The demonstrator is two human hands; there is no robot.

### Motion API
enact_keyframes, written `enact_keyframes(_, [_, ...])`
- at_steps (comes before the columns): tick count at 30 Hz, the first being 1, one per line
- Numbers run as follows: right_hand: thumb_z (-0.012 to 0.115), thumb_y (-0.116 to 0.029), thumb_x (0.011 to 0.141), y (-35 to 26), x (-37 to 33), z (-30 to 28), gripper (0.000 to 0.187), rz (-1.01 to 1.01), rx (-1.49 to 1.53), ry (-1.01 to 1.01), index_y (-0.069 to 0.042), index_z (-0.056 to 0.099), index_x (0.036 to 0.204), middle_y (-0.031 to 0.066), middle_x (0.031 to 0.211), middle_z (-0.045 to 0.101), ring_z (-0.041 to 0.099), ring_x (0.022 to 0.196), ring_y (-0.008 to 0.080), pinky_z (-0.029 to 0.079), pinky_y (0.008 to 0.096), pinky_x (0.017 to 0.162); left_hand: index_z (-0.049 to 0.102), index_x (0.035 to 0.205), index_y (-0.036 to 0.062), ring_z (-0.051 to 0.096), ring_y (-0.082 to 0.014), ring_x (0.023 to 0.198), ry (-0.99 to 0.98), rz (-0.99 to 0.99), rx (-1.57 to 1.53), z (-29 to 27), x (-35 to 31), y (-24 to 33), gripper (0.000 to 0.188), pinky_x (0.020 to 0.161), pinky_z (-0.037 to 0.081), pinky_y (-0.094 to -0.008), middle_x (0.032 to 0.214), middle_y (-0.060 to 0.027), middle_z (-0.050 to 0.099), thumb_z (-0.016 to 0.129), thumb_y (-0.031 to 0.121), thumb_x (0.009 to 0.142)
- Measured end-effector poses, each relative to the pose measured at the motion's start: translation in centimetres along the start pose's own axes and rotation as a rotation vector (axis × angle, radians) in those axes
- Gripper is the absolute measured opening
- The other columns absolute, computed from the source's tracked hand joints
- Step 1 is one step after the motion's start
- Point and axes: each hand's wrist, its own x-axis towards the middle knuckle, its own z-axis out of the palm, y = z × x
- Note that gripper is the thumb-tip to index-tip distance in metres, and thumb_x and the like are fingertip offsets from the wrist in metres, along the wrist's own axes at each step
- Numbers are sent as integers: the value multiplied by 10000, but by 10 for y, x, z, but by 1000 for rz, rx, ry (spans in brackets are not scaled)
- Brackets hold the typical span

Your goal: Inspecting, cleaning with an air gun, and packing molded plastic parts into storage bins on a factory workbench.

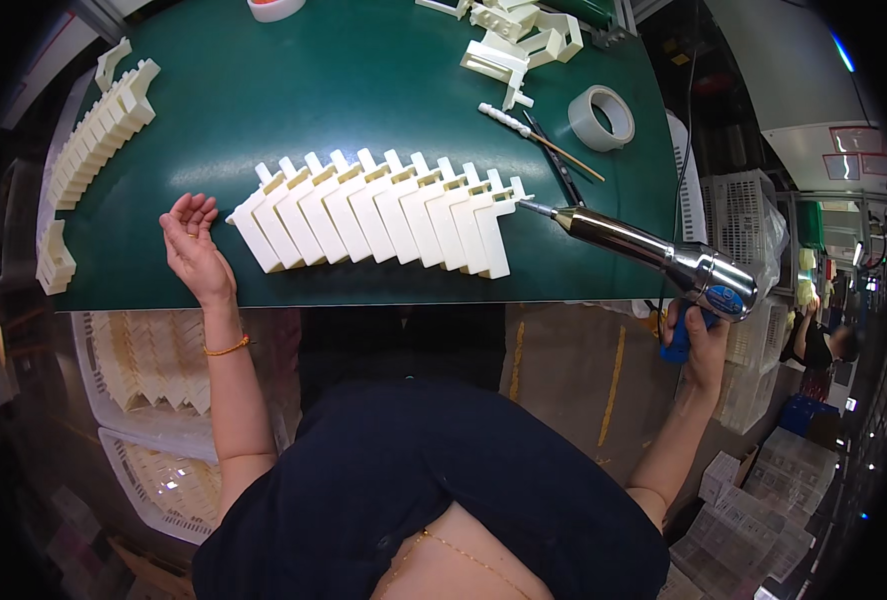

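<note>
A row of white L-shaped plastic parts (369, 215) lies side by side on the green table. Small pegs stick up along the far edge of the row. My right hand (702, 345) grips the blue handle of a chrome power screwdriver (619, 238). Its thin bit points left and reaches the rightmost part; whether it touches is too fine to tell. Beside the left end of the row, my left hand (199, 250) rests on its side with loosely curled fingers, holding nothing that shows.
More white parts stand in a curved row (104, 130) at the left edge. Loose white pieces (514, 50), a tape roll (602, 118), a wooden stick (569, 158) and a black pen-like tool (554, 150) lie at the back right. Filled baskets (104, 375) stand below left. Another person (819, 340) is far right.
</note>
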Motion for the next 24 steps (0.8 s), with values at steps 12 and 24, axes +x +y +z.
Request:
enact_keyframes(12, [667, -311, 863, -7, 10, 18, 437, -58, 42, -77, -29, 492, 1146, 88, 744, 546, 539, 568, 142, 435, 243, 496, 514, 1115, -50, 579, -216, 957, -16, -24, 17, -2, -1, 0, 511, 887, 461, -316, 1030, -150, 580, 290, 397, 1013])
enact_keyframes(24, [661, -311, 866, -9, 17, 30, 418, -27, 58, -98, -32, 506, 1134, 88, 741, 543, 531, 558, 140, 427, 249, 491, 521, 1107, -49, 583, -220, 957, -24, -28, -4, -4, -1, -1, 510, 888, 461, -320, 1027, -153, 583, 288, 395, 1014])
